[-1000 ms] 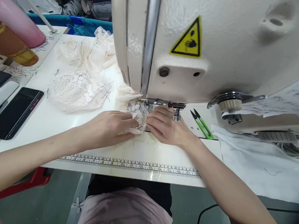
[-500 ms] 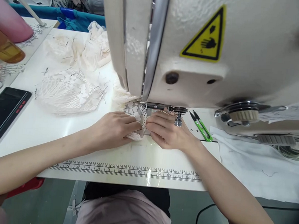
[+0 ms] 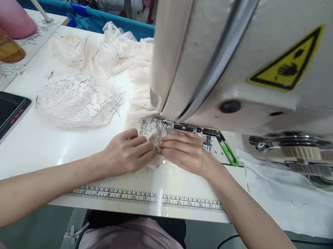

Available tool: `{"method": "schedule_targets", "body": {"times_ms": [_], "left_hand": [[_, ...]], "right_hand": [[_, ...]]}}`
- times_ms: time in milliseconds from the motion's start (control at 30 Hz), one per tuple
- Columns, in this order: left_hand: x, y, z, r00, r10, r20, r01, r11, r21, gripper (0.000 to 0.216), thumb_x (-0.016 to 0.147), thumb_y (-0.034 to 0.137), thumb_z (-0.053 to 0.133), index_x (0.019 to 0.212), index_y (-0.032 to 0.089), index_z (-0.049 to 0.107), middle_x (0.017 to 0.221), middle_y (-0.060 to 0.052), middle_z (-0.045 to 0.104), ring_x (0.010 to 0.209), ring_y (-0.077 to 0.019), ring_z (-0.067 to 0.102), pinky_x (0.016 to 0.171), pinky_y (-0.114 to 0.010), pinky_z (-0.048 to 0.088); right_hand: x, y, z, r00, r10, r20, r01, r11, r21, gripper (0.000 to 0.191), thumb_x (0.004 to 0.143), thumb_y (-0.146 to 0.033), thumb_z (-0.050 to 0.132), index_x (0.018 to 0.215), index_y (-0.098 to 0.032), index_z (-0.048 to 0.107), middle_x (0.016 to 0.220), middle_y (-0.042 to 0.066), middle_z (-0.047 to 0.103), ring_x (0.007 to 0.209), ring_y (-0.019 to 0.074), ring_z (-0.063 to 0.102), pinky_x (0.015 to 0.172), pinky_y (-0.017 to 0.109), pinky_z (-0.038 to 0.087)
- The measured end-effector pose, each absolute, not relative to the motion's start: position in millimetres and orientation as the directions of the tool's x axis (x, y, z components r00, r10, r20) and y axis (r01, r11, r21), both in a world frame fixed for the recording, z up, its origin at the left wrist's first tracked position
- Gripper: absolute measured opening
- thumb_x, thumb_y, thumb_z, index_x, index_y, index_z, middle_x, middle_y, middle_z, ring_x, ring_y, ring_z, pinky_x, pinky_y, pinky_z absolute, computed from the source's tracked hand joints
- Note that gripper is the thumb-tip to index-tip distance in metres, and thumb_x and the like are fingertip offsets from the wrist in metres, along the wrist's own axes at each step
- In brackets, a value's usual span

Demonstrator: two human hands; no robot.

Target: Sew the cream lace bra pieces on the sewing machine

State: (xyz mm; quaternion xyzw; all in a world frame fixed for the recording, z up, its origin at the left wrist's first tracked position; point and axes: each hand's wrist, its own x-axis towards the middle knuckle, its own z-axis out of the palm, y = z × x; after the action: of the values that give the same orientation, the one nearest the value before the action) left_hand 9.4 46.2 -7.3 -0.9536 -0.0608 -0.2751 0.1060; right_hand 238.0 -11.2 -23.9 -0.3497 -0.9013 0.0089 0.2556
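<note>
A piece of cream lace fabric (image 3: 152,129) lies at the needle area of the sewing machine (image 3: 176,57), its scalloped near edge between my hands. My left hand (image 3: 131,151) is closed, thumb and fingers pinching the lace near that edge. Across from it, my right hand (image 3: 184,148) has its fingers pressed together, the tips on the lace's right border just below the presser foot area. The two sets of fingertips almost meet. The needle itself is hidden behind the machine head.
Green-handled thread snips (image 3: 229,152) lie right of my right hand. More lace (image 3: 77,100) with dark thread ends rests at left, beside a black phone-like device (image 3: 4,118). A pink thread cone (image 3: 12,10) stands behind. A ruler strip (image 3: 150,199) runs along the front edge; white cloth (image 3: 286,199) lies right.
My head view has shifted, so the machine appears farther right. My left fingers have curled more and moved to the lace's near edge; my right fingers have straightened along its border.
</note>
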Motion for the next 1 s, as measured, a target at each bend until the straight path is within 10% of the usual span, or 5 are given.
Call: {"method": "schedule_targets", "body": {"times_ms": [233,1000], "left_hand": [[8.9,47.2,-14.4,0.869,0.136,0.475,0.172,-0.985,-0.033,0.021,0.095,0.015,0.047,0.101,0.009,0.065,0.122,-0.012,0.069,0.119,-0.026,0.063,0.102,-0.041,0.052],[11.8,49.3,-20.2,0.884,0.193,0.425,0.192,-0.98,0.045,0.028,0.094,0.015,0.043,0.114,0.008,0.061,0.127,-0.015,0.066,0.121,-0.0255,0.062,0.098,-0.037,0.057]], "right_hand": [[239.7,-12.5,-27.5,-0.569,0.652,0.501,0.617,0.741,-0.265,0.013,0.094,-0.02,0.058,0.103,-0.028,0.064,0.098,-0.003,0.073,0.102,0.0117,0.065,0.094,0.029,0.056],[239.8,-10.9,-28.7,-0.538,0.688,0.487,0.645,0.708,-0.287,0.016,0.096,-0.013,0.049,0.098,-0.021,0.063,0.087,0.001,0.072,0.091,0.0141,0.067,0.08,0.029,0.056]]}}
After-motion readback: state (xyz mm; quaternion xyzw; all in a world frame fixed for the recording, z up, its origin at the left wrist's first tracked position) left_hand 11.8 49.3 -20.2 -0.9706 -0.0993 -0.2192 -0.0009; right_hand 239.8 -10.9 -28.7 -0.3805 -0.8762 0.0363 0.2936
